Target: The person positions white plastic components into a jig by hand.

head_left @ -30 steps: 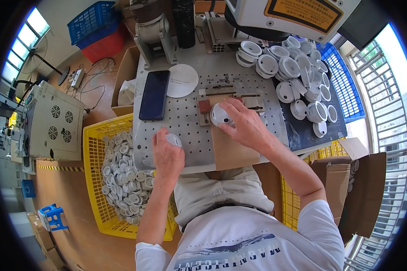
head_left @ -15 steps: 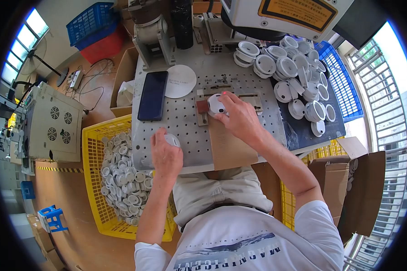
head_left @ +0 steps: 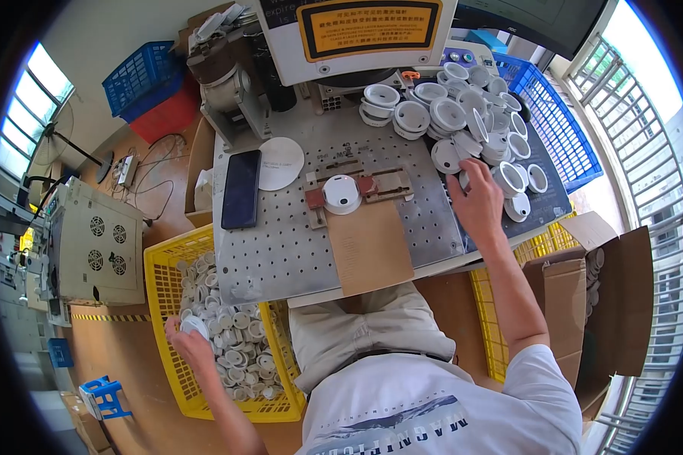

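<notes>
A white plastic cup lid (head_left: 195, 326) is at the fingertips of my left hand (head_left: 192, 350), over the yellow crate of similar lids. My right hand (head_left: 479, 203) is at the near edge of the lid pile, its fingers and thumb closed around a white lid (head_left: 464, 179) that they mostly hide. Another lid (head_left: 445, 155) with a dark slot lies just beyond these fingers. Between my hands, a single white lid (head_left: 341, 195) with small dark openings sits in the metal fixture (head_left: 387, 186) with reddish-brown pads. Neither hand touches it.
Brown cardboard (head_left: 372, 246) hangs over the front edge of the perforated metal plate (head_left: 273, 262). A phone (head_left: 240, 189) and a white disc (head_left: 281, 163) lie left. The machine head (head_left: 368, 34) overhangs the back. The yellow crate (head_left: 167, 364) stands lower left; a blue crate (head_left: 561, 121) stands right.
My left hand has moved from the plate down and left to the yellow crate with its lid. My right hand has left the lid in the fixture and moved right to the pile.
</notes>
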Demonstrator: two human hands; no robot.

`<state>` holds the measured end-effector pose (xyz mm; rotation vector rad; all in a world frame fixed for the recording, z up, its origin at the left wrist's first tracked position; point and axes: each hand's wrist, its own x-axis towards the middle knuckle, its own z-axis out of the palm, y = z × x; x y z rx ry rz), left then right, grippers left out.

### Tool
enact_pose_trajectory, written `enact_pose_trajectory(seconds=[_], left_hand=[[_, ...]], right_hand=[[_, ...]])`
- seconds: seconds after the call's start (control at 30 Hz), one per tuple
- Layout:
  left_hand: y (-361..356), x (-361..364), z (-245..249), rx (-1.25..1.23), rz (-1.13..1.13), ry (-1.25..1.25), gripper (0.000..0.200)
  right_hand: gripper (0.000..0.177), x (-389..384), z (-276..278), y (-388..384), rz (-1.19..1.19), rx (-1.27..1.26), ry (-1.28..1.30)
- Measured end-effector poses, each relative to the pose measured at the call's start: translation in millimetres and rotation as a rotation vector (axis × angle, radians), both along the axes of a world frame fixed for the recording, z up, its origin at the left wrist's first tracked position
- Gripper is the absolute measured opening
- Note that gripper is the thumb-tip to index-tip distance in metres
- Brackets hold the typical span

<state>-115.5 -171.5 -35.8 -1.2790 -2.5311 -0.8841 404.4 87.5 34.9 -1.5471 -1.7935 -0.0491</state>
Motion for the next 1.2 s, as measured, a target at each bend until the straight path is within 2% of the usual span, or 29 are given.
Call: enact_pose_trajectory(seconds=[0.03, 0.07, 0.13, 0.17, 0.23, 0.37, 0.53, 0.6, 0.63, 0.7, 0.8, 0.87, 0.97, 1.0, 1.07, 1.2], left_hand=[[-6.9, -9.0, -0.3, -0.009, 0.063, 0.112, 0.035], [-5.5, -7.6, 6.1, -0.015, 0.07, 0.12, 0.035], [19.5, 7.2, 27.8, 0.01, 0.013, 0.079, 0.037], [40.6, 22.4, 36.8, 0.061, -0.007, -0.099, 0.038], [81.8, 54.3, 44.3, 0.061, -0.248, 0.042, 0.032], [169.9, 143.4, 57.8, 0.064, -0.669, 0.156, 0.012], [252.4, 238.3, 47.5, 0.041, -0.876, 0.233, 0.009], [272.3, 261.0, 28.4, -0.02, -0.95, 0.437, 0.012], [273.3, 269.4, 31.6, -0.004, -0.964, 0.431, 0.012], [267.9, 281.0, 36.6, -0.31, -0.96, 0.434, 0.014], [237.4, 276.5, 34.4, -0.323, -1.054, 0.494, 0.014], [197.4, 266.6, 32.0, -0.229, -1.085, 0.457, 0.013], [160.5, 239.5, 14.8, -0.105, -1.074, 0.411, 0.011], [154.0, 228.2, 10.8, -0.049, -1.024, 0.41, 0.011], [146.1, 210.7, 6.9, -0.048, -0.971, 0.361, 0.009], [138.7, 188.9, 8.9, -0.038, -0.834, 0.258, 0.007]], right_hand=[[0.031, 14.7, 0.6, -0.4, -0.034, -0.012, -0.075], [0.031, 27.1, 0.8, -1.0, -0.067, -0.024, -0.152], [0.037, 39.1, -1.1, -2.4, -0.099, -0.079, -0.234], [0.04, 42.3, -3.2, -2.0, -0.094, -0.169, -0.23], [0.047, 46.9, -4.6, 0.8, -0.048, -0.339, -0.194], [0.041, 57.7, -14.6, 6.8, -0.034, -0.318, -0.188], [0.029, 63.5, -12.7, 7.6, 0.049, -0.314, -0.109], [0.029, 65.1, -13.5, 8.7, 0.062, -0.319, -0.107], [0.029, 66.4, -13.0, 9.8, 0.073, -0.333, -0.112], [0.032, 71.6, -12.8, 13.2, 0.099, -0.349, -0.107], [0.038, 66.8, 2.3, 2.5, 0.102, -0.429, -0.075], [0.042, 55.0, 16.0, -12.3, 0.098, -0.436, -0.095], [0.042, 25.7, 29.5, -34.9, 0.326, -0.445, 0.016], [0.043, 13.6, 28.7, -39.3, 0.424, -0.404, -0.024], [0.043, -14.3, 28.2, -45.7, 0.558, -0.482, -0.049], [0.044, -51.9, 14.4, -49.9, 0.516, -0.528, -0.148]])
